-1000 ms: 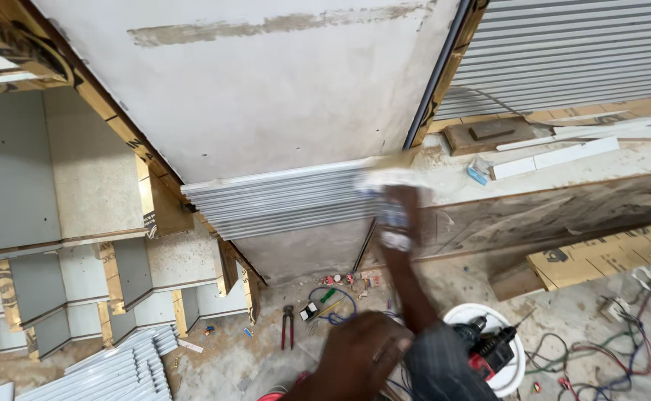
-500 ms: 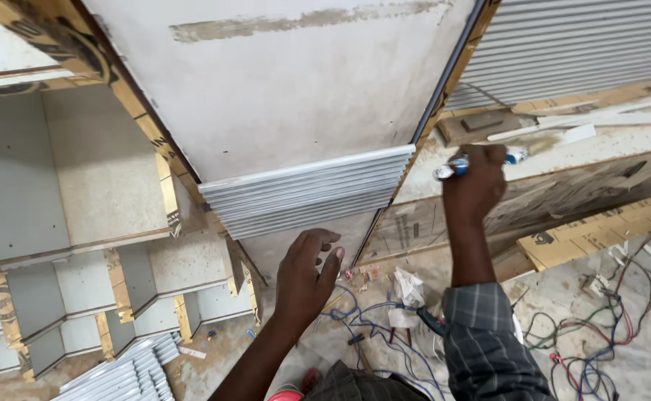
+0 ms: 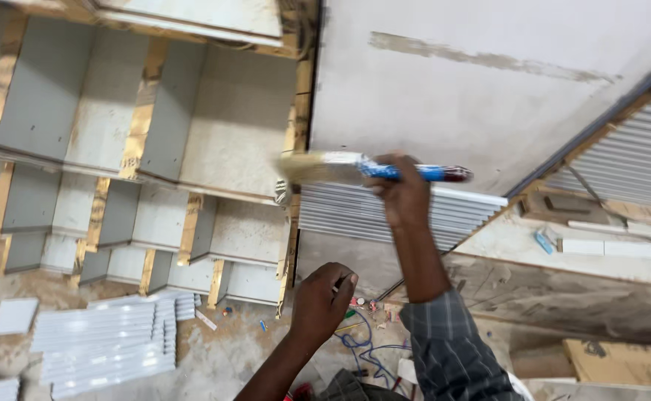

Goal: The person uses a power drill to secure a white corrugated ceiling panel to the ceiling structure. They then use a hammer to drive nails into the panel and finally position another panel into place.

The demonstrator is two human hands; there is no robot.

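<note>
The right hand (image 3: 403,194) is closed in a fist around a paintbrush (image 3: 374,170), gripping it about midway along its blue handle. The brush lies almost level, its long axis running from 9 o'clock to 3 o'clock: the pale, blurred bristles point toward 9 o'clock of the fist, and the dark red butt of the handle sticks out toward 3 o'clock. The bristles sit over the seam between the large grey-white board (image 3: 489,89) and the wooden shelving frame (image 3: 155,141), just above the top edge of the ribbed white panel (image 3: 385,215), which lies at 6 o'clock of the brush. Whether the bristles touch the surface cannot be told, since they are smeared by motion.

The left hand (image 3: 322,297) hangs at about 7 o'clock of the right hand, well apart from the brush, its fingers curled loosely inward; whether it holds anything small cannot be told. The right hand is plainly the nearer one to the board and the panel. Below, on the floor (image 3: 221,356), lie a stack of ribbed white strips (image 3: 103,341) at 8 o'clock and a tangle of blue wire (image 3: 362,345) between the two forearms.
</note>
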